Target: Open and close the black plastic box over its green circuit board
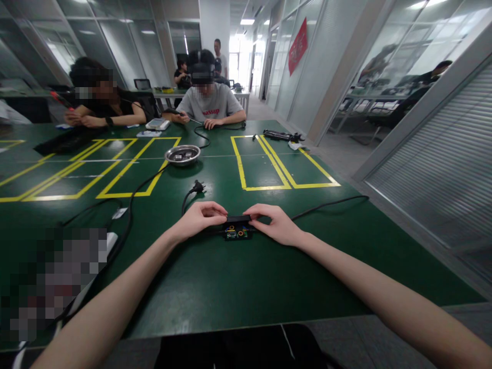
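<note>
A small black box (238, 228) with its inside showing, with yellow and orange parts, lies on the green table (230, 277) in front of me. My left hand (202, 217) grips its left end with curled fingers. My right hand (271, 221) pinches its right end. A black cable (326, 205) runs from the box off to the right, and another with a plug (197, 187) lies just behind my left hand.
A metal bowl (182, 154) with small parts sits mid-table among yellow tape rectangles (269, 169). Two people sit at the far side, one with hands by a white scale (157, 123). A black tool (282, 136) lies far right. The table edge and a glass wall are to my right.
</note>
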Action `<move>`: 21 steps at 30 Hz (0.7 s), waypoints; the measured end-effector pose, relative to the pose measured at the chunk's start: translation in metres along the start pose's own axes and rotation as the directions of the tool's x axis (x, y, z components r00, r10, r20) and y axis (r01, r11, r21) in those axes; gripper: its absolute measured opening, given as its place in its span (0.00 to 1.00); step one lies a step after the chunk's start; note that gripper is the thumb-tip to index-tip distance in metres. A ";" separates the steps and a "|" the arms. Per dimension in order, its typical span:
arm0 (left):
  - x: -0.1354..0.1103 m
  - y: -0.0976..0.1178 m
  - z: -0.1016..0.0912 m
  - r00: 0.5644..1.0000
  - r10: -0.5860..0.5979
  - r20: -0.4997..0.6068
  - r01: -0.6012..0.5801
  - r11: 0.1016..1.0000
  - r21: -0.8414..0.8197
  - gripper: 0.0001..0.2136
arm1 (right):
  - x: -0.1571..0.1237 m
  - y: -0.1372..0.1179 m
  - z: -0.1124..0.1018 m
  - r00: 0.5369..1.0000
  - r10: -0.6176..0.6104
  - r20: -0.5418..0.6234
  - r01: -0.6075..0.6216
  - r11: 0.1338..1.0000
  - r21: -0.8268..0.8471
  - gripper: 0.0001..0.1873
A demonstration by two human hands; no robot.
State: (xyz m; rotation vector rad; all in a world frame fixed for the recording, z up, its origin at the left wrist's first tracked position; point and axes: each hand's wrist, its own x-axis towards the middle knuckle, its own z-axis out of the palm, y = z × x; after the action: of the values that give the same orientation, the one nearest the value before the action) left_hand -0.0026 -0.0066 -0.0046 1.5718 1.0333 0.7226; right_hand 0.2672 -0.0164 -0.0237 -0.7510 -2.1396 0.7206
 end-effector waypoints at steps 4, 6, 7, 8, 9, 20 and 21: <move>-0.001 0.001 0.001 1.000 -0.008 -0.003 0.008 1.000 -0.006 0.16 | 0.000 -0.001 0.000 1.000 0.013 0.005 -0.013 1.000 0.005 0.11; -0.001 0.003 0.001 1.000 -0.016 -0.010 0.016 1.000 -0.003 0.16 | 0.001 -0.001 0.000 1.000 0.017 0.006 -0.017 1.000 0.007 0.11; -0.002 0.003 0.001 1.000 -0.019 -0.014 0.019 1.000 0.000 0.16 | 0.001 -0.001 0.000 1.000 0.016 0.006 -0.016 1.000 0.008 0.11; -0.002 0.004 0.001 1.000 -0.021 -0.017 0.021 1.000 0.004 0.16 | 0.001 -0.001 0.000 1.000 0.014 0.006 -0.014 1.000 0.008 0.11; -0.002 0.005 0.001 1.000 -0.021 -0.017 0.021 1.000 0.009 0.16 | 0.001 -0.001 0.000 1.000 0.012 0.006 -0.012 1.000 0.008 0.11; -0.002 0.005 0.001 1.000 -0.011 -0.009 0.011 0.999 0.040 0.17 | 0.001 -0.003 -0.002 1.000 0.010 0.015 -0.011 1.000 0.015 0.11; -0.003 0.005 0.001 1.000 -0.011 -0.010 0.012 0.999 0.043 0.17 | 0.001 -0.003 -0.002 1.000 0.010 0.015 -0.010 1.000 0.014 0.11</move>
State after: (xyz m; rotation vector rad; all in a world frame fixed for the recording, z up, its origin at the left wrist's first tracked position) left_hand -0.0019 -0.0094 0.0000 1.5995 1.0704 0.7044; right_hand 0.2672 -0.0175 -0.0199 -0.7515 -2.1436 0.7483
